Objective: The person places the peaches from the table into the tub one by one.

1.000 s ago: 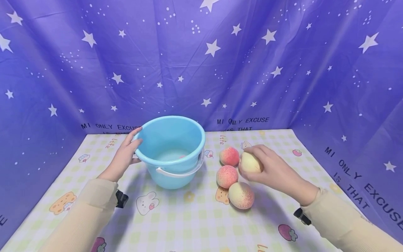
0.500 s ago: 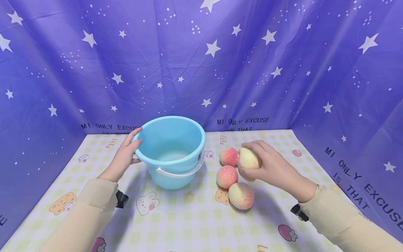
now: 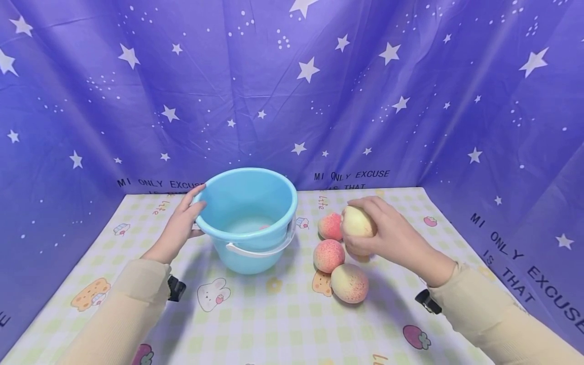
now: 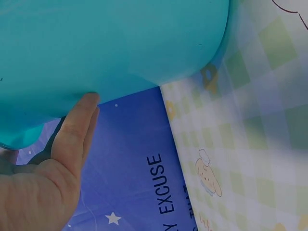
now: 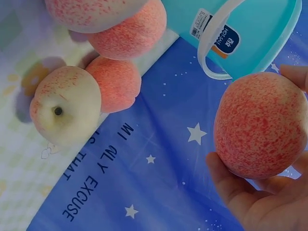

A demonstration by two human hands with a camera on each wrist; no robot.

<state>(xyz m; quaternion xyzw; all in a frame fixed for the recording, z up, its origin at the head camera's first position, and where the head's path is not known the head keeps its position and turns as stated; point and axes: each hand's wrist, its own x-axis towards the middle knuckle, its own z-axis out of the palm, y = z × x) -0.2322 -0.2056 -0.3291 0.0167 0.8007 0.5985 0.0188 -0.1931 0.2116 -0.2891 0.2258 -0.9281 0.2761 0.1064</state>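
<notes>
My left hand (image 3: 175, 225) grips the rim of a light blue bucket (image 3: 248, 256) on its left side. In the left wrist view, fingers (image 4: 74, 127) press against the bucket's outer wall. My right hand (image 3: 401, 238) holds a pale peach (image 3: 358, 221), raised above the table; its speckled red side shows in the right wrist view. Just left of it lie a red peach (image 3: 330, 226), a pink one (image 3: 329, 256) and a larger pale one (image 3: 349, 283). Another peach (image 5: 70, 106) lies mostly hidden beneath my right hand in the head view.
A checked tablecloth (image 3: 255, 324) with printed cartoons covers the table. Purple starry curtains (image 3: 274, 91) enclose the back and sides. The bucket's white handle (image 3: 262, 251) hangs down at its front right. A small pinkish patch shows inside the bucket, too little to identify.
My right hand has lifted the pale peach a little and shifted it left, partly uncovering another peach below. My left hand and the bucket have stayed put.
</notes>
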